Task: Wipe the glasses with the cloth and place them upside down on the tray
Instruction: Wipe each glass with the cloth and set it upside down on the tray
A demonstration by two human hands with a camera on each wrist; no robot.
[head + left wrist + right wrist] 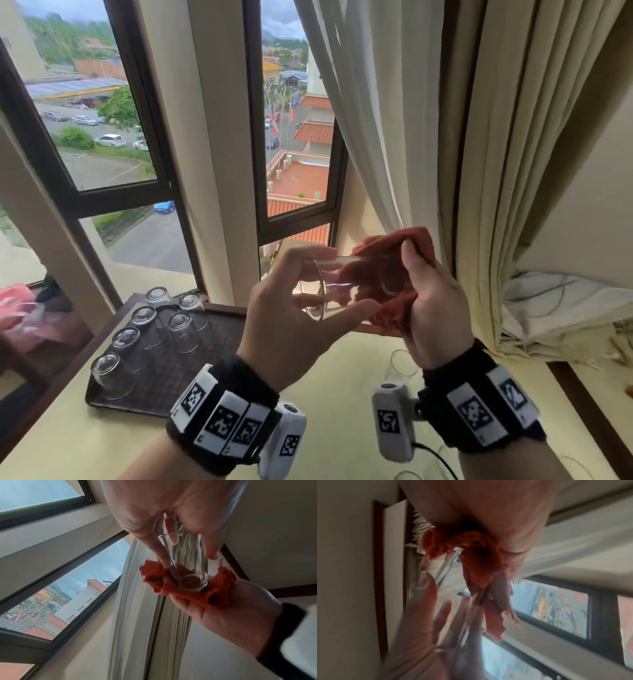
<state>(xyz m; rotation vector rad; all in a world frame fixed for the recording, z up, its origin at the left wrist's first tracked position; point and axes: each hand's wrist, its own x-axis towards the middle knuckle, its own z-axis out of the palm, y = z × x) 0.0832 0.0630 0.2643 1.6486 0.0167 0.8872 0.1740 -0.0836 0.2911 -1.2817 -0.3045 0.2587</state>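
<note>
My left hand (339, 279) holds a clear glass (346, 298) on its side at chest height, fingers round the rim end. A red cloth (380, 250) wraps the base end of the glass, and my right hand (411, 281) grips it there, thumb on top. In the left wrist view the glass base (192, 580) sits in the cloth (221, 582) on the right palm (231, 612). The right wrist view is blurred, showing cloth (479, 566) bunched against the glass wall (448, 563). A dark tray (205, 346) on the left carries several glasses upside down (109, 373).
An upright glass (402, 363) stands on the yellow table (325, 394) below my right hand. Cream curtains (496, 171) hang to the right, windows (102, 120) ahead. A pink bundle (17, 308) lies at the far left. The tray's right half is bare.
</note>
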